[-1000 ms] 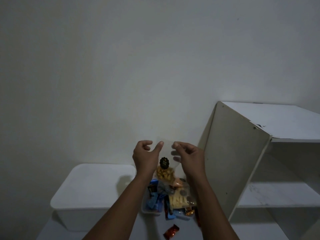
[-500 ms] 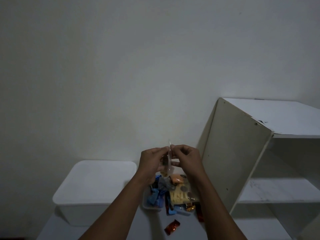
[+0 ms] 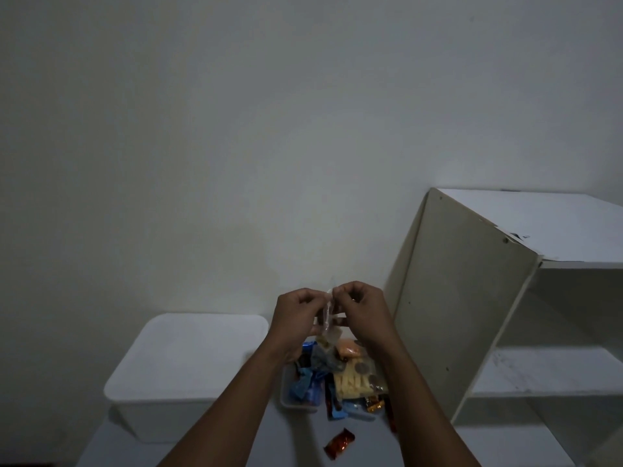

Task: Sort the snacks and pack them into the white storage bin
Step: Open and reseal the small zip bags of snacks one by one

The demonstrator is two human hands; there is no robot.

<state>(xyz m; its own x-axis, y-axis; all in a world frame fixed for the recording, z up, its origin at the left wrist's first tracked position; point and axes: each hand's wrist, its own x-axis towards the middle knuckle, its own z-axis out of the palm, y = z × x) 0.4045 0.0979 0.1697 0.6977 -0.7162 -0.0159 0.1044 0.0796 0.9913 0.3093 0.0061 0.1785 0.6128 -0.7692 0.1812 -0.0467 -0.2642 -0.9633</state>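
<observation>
— Closer together now, those hands: the clear packet [image 3: 327, 323], held flat a second ago, stands edge-on.
— Yes, the left hand [image 3: 296, 318] and the right hand [image 3: 362, 315] both pinch its top, fingers curled, just above the snack tray [image 3: 288, 396]. The lidded white storage bin [image 3: 188, 358] sits left of that tray.

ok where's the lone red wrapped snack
In the head view the red-wrapped snack lies alone at bottom centre, just in front of the snack pile and to the right of the lidded white bin.
</observation>
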